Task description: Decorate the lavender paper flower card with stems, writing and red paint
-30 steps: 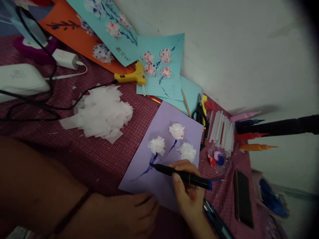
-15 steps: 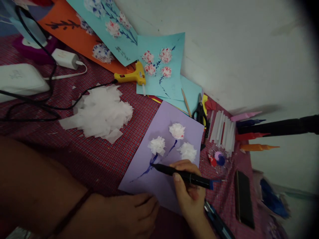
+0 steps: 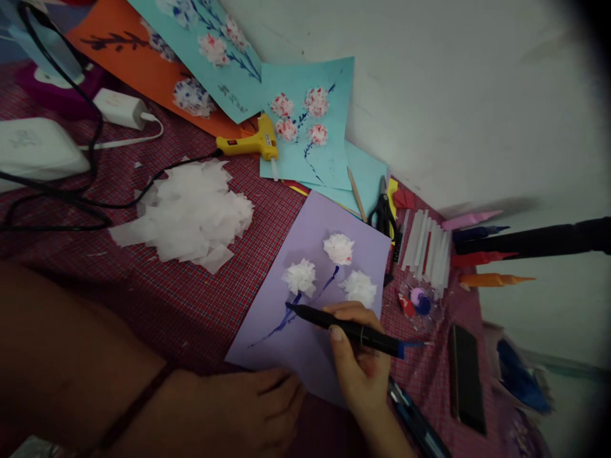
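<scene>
My right hand (image 3: 360,356) is closed around a black brush pen (image 3: 356,333) with a blue end. The pen's tip touches a dark blue painted branch (image 3: 281,326) on a sheet of purple paper (image 3: 260,312). On that sheet sit three white tissue-paper flowers: one on the left (image 3: 300,278), one at the top (image 3: 338,248) with a few red specks, and one on the right (image 3: 360,288). My left hand (image 3: 260,407) lies at the lower edge of the sheet with its fingers curled in and their tips hidden.
Left of the sheet is a pile of white tissue squares (image 3: 191,213). A yellow glue gun (image 3: 251,141), blue cards with flowers (image 3: 305,162), scissors (image 3: 382,213), glue sticks (image 3: 424,248), a paint palette (image 3: 419,302), a phone (image 3: 466,378) and a dark pen (image 3: 415,420) lie around.
The brush pen's tip has shifted slightly up and left along the blue branch, with my right hand moving with it. My left hand stays almost where it was.
</scene>
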`<state>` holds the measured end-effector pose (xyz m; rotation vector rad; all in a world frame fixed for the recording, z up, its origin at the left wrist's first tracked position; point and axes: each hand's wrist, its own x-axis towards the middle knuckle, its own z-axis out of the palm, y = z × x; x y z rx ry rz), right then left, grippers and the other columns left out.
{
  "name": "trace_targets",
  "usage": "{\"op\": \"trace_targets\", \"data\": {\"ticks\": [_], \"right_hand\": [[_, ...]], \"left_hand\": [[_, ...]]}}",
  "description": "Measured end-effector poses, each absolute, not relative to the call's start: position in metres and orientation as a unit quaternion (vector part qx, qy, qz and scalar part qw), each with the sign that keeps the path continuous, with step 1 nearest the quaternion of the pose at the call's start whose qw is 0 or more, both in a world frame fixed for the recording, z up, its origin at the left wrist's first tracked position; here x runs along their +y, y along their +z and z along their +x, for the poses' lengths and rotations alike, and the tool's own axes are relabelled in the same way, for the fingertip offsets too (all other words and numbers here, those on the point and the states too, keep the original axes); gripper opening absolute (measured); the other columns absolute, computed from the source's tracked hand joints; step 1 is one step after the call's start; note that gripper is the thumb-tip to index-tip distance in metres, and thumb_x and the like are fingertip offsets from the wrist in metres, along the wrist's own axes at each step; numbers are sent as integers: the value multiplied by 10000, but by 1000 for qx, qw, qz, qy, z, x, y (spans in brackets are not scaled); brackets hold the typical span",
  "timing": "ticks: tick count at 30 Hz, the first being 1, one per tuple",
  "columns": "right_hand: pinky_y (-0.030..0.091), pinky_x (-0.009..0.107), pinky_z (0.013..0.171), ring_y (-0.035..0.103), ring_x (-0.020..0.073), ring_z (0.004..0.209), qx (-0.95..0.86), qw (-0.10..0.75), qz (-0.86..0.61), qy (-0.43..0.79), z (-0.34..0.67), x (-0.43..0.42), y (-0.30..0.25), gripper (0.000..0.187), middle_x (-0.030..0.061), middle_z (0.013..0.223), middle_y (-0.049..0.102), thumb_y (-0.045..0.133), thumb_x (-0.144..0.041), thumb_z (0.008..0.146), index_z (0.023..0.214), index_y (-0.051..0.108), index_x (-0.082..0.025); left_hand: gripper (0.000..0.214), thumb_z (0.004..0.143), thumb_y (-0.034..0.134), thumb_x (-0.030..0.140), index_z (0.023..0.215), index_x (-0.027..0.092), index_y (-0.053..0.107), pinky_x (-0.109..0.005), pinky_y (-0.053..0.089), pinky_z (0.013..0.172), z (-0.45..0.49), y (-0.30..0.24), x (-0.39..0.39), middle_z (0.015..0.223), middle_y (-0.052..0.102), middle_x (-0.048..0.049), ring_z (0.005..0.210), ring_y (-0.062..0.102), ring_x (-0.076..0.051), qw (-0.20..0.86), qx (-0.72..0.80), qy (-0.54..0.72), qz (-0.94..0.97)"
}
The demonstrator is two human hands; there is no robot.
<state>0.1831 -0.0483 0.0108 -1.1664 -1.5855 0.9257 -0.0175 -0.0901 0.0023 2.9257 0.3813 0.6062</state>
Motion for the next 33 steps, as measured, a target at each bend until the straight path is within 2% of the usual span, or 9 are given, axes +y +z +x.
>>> {"op": "trace_targets", "data": {"ticks": [11, 15, 18, 25, 29, 33], "right_hand": [[523, 305, 715, 607, 168, 855, -627, 493, -487, 354, 184, -47, 14, 94, 40, 909, 619, 559, -149, 885, 913, 589, -233], [530, 322, 751, 612, 171, 893, -632, 485, -481, 366, 185, -47, 12, 128, 44, 938, 632, 545, -137, 894, 955, 586, -242], [538, 322, 758, 613, 170, 912, -630, 471, -481, 385, 186, -48, 9, 159, 48, 979, 628, 541, -127, 896, 991, 578, -249], [560, 270, 624, 619, 160, 802, -619, 476, -471, 411, 184, -49, 14, 121, 39, 894, 620, 557, -138, 889, 941, 602, -238], [569, 264, 632, 636, 152, 792, -586, 501, -489, 408, 187, -48, 14, 98, 35, 913, 632, 579, -159, 887, 938, 604, -239], [554, 261, 585, 652, 117, 638, -567, 494, -508, 421, 191, -49, 12, 136, 28, 951, 657, 557, -149, 908, 997, 589, -246]], "left_hand": [[383, 819, 530, 337, 1134, 179, 679, -353, 472, 959, -19, 2, -89, 1220, 652, -104, 1073, 598, -246, 60, 106, 175, 977], [305, 797, 563, 288, 1061, 219, 698, -342, 492, 911, -18, 2, -89, 1174, 679, -91, 1036, 617, -235, 63, 135, 228, 962], [338, 822, 527, 285, 1105, 186, 683, -354, 481, 940, -17, 2, -89, 1195, 664, -101, 1064, 605, -241, 60, 116, 190, 973], [390, 858, 475, 272, 1186, 142, 641, -383, 464, 976, -18, -2, -91, 1221, 642, -122, 1107, 585, -258, 53, 86, 144, 984], [384, 853, 494, 310, 1162, 150, 657, -373, 470, 969, -17, 1, -89, 1232, 643, -116, 1091, 589, -254, 54, 95, 150, 983], [385, 841, 496, 307, 1158, 160, 657, -364, 463, 967, -19, 3, -88, 1241, 639, -110, 1084, 582, -248, 40, 93, 145, 984]]}}
